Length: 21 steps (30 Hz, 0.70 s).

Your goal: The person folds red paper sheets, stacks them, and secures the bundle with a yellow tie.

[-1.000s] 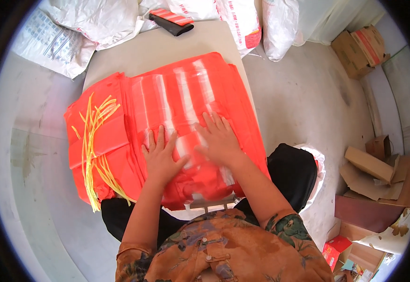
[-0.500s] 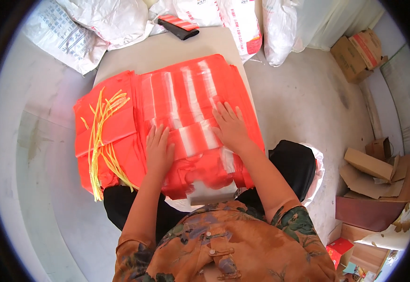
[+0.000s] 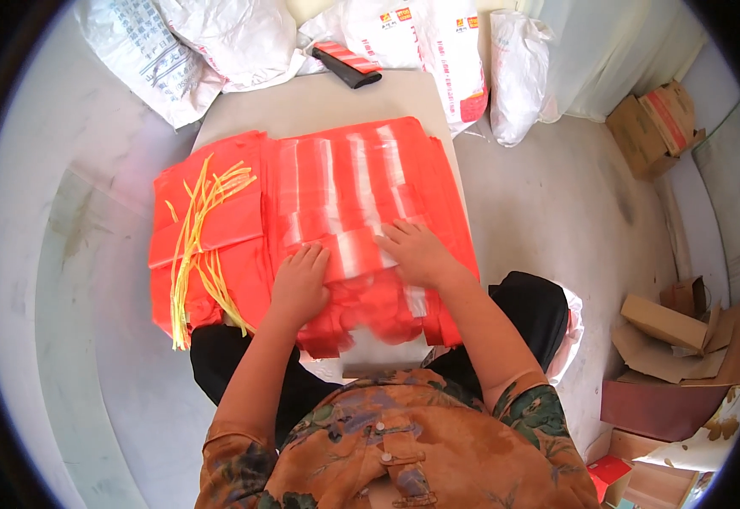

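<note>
Fingers on flat striped bags

I am wearing this camera on my head, the left one of a side-by-side pair, and it is looking steeply down past my patterned shirt at my left grip and right grip. It is facing away from my chest, taking in the surface close ahead, with white sacks showing along the upper edge. It is sitting near enough that my forearms are entering from below, yet its wide fisheye lens is reaching across the floor to cardboard boxes at the right, bending straight edges toward its dark rim.
</note>
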Tool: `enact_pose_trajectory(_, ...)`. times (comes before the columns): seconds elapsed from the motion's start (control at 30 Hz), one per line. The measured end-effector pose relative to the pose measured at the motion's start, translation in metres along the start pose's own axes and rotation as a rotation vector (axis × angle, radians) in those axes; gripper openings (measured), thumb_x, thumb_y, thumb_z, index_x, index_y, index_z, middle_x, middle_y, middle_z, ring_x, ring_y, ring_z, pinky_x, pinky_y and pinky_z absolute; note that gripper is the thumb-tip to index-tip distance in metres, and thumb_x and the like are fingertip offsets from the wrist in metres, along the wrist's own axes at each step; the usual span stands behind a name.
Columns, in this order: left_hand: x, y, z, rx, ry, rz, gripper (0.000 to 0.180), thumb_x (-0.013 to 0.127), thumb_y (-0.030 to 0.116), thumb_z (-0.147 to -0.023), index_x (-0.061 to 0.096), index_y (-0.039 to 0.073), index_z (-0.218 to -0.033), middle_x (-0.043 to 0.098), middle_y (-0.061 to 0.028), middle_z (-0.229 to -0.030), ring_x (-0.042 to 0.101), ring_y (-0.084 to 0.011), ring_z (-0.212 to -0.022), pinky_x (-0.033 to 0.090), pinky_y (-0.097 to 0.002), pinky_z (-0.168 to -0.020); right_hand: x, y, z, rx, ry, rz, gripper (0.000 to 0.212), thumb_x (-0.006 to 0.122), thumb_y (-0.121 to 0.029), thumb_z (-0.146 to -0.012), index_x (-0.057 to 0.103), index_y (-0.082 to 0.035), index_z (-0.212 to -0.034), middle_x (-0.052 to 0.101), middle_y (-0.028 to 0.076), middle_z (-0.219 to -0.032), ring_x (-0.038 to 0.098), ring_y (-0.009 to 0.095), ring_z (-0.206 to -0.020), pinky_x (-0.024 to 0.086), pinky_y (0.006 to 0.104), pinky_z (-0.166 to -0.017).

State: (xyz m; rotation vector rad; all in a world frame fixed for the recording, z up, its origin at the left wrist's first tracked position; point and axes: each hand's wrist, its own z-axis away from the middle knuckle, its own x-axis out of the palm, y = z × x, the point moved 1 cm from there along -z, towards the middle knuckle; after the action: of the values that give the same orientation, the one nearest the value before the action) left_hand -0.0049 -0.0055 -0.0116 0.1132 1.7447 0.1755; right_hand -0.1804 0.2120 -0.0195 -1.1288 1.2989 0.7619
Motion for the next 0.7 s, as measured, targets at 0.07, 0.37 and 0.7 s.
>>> enact_pose_trajectory(0.07, 0.008, -0.006, 0.0, 0.013, 0.04, 0.001, 0.064, 0.068, 0.009, -0.074, 0.058, 0.003, -0.136, 0.056, -0.0168, -0.145, 0.053, -0.0347, -0.134, 0.042, -0.0499, -0.109, 0.007, 0.003, 0.0, -0.039, 0.071, 0.038, 0.061, 0.067, -0.007, -0.08, 0.056, -0.011, -0.14, 0.054, 0.012, -0.145, 0.047, 0.033, -0.137, 0.04, 0.0452, -0.112)
enact_pose_trajectory(0.37, -0.028, -0.015, 0.007, -0.01, -0.006, 0.067, 0.03, 0.068, 0.019, -0.083, 0.071, 0.012, -0.112, 0.072, -0.0129, -0.11, 0.067, -0.0343, -0.103, 0.052, -0.0469, -0.088, -0.046, -0.013, 0.013, 0.105, -0.123, -0.094, 0.037, 0.057, -0.005, -0.087, 0.068, -0.011, -0.122, 0.07, 0.012, -0.118, 0.064, 0.033, -0.111, 0.051, 0.0436, -0.093)
enact_pose_trajectory(0.7, -0.056, -0.026, -0.046, -0.146, 0.136, 0.095, 0.039, 0.074, 0.024, -0.087, 0.068, 0.006, -0.121, 0.068, -0.0163, -0.118, 0.064, -0.0364, -0.112, 0.052, -0.0456, -0.094, -0.073, 0.009, -0.016, 0.356, 0.1, -0.186, 0.024, 0.063, -0.017, -0.091, 0.069, -0.006, -0.112, 0.071, 0.015, -0.108, 0.065, 0.037, -0.104, 0.051, 0.046, -0.091)
